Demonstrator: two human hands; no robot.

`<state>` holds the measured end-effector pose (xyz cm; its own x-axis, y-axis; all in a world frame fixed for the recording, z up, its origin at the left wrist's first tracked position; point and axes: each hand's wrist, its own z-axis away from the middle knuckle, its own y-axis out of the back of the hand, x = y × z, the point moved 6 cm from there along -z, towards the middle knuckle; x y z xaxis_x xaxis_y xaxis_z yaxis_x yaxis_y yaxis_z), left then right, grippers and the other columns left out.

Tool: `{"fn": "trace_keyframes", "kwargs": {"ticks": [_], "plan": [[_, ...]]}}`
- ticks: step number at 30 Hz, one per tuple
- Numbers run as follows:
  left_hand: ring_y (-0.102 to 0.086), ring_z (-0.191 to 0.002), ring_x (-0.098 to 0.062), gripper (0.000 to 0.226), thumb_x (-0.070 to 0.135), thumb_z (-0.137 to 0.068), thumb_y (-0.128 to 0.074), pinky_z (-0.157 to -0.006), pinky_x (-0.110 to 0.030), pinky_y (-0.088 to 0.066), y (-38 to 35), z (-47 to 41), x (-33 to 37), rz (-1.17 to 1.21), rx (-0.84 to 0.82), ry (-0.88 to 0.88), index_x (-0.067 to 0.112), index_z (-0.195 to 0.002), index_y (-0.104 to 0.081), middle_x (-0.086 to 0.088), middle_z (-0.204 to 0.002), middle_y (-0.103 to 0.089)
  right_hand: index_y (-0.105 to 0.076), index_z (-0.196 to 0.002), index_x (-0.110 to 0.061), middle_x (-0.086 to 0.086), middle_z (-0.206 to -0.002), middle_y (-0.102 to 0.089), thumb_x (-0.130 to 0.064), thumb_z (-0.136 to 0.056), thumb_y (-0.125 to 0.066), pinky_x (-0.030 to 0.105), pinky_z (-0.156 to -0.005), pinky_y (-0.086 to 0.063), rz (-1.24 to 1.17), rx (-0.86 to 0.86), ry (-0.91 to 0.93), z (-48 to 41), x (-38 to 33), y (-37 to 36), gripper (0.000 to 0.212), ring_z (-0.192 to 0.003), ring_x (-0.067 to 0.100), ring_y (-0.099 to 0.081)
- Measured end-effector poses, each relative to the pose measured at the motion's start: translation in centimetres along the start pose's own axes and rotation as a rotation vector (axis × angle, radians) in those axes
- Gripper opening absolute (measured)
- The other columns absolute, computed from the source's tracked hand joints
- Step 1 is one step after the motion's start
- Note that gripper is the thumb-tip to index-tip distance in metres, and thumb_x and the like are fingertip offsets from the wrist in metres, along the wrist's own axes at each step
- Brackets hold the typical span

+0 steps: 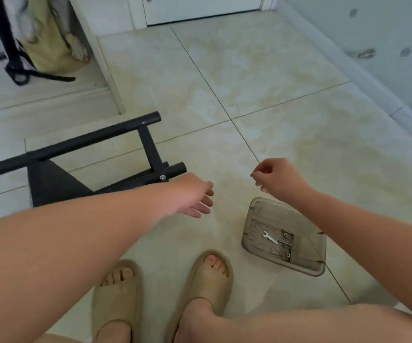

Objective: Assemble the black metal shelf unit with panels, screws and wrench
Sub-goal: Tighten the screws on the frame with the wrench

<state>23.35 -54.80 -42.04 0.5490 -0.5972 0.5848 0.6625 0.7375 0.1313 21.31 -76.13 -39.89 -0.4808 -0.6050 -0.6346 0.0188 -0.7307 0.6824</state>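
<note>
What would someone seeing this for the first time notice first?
The left hand hangs open beside the black metal frame on the floor at left, while the right hand pinches a small silver fastener near a clear tray. That tray holds a small wrench and a few screws.

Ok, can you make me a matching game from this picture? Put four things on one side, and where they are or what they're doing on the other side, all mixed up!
Things:
1. wrench
2. small metal piece
3. black shelf frame
4. left hand

Places or states:
A. pinched by the right hand
B. resting directly on the floor tiles
C. open, holding nothing
D. lying in the clear tray

Pairs: 1-D, 2-A, 3-B, 4-C.
</note>
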Motion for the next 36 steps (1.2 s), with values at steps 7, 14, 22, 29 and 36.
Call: {"fn": "trace_keyframes", "kwargs": {"ticks": [7, 14, 22, 29, 36], "plan": [[-0.061, -0.108, -0.034, 0.053, 0.040, -0.107, -0.036, -0.099, -0.043, -0.048, 9.2, 9.6, 0.1, 0.668, 0.026, -0.074, -0.004, -0.132, -0.052, -0.023, -0.132, -0.060, -0.071, -0.077, -0.020, -0.012, -0.057, -0.058, -0.015, -0.089, -0.066, 0.016, -0.046, -0.039, -0.022, -0.062, 0.305, 6.5, -17.2, -3.2, 0.014, -0.049, 0.004, -0.048], [-0.067, -0.095, -0.032, 0.042, 0.023, -0.107, -0.039, -0.071, -0.036, -0.057, 14.1, 14.1, -3.1, 0.835, -0.012, -0.073, -0.011, -0.121, -0.058, -0.025, -0.113, -0.065, -0.076, -0.083, -0.025, -0.011, -0.071, -0.069, -0.018, -0.090, -0.064, 0.016, -0.055, -0.044, 0.026, -0.161, 0.399, 10.2, -24.2, -8.8, 0.015, -0.057, 0.000, -0.055], [-0.067, -0.100, -0.023, 0.040, -0.014, -0.100, -0.023, -0.070, -0.027, -0.057, 17.1, 11.3, -5.7, 0.681, 0.085, -0.019, -0.007, -0.116, -0.059, -0.022, -0.116, -0.062, -0.067, -0.112, -0.024, -0.007, -0.106, -0.067, -0.020, -0.094, -0.059, 0.024, -0.070, -0.049, 0.326, -0.083, 0.356, 5.8, -22.7, -10.8, 0.020, -0.091, 0.014, -0.062], [-0.061, -0.115, -0.027, 0.038, -0.002, -0.098, -0.047, -0.101, -0.037, -0.049, 17.8, 8.0, -3.2, -0.153, 0.347, -0.273, 0.007, -0.133, -0.059, -0.012, -0.128, -0.065, -0.020, -0.158, -0.043, -0.006, -0.155, -0.038, -0.040, -0.093, -0.066, 0.044, -0.113, -0.029, 0.743, -0.286, 0.456, 2.3, -18.5, -11.5, 0.079, -0.139, 0.024, -0.036], [-0.060, -0.105, -0.026, 0.036, 0.000, -0.098, -0.045, -0.088, -0.031, -0.046, 16.6, 4.1, -3.6, -0.547, 0.285, -0.233, 0.010, -0.125, -0.067, -0.007, -0.119, -0.066, -0.037, -0.154, -0.041, -0.005, -0.117, -0.071, -0.033, -0.094, -0.070, 0.027, -0.085, -0.046, 0.535, -0.408, 0.413, 0.6, -17.5, -12.1, 0.068, -0.103, 0.016, -0.060]]}}
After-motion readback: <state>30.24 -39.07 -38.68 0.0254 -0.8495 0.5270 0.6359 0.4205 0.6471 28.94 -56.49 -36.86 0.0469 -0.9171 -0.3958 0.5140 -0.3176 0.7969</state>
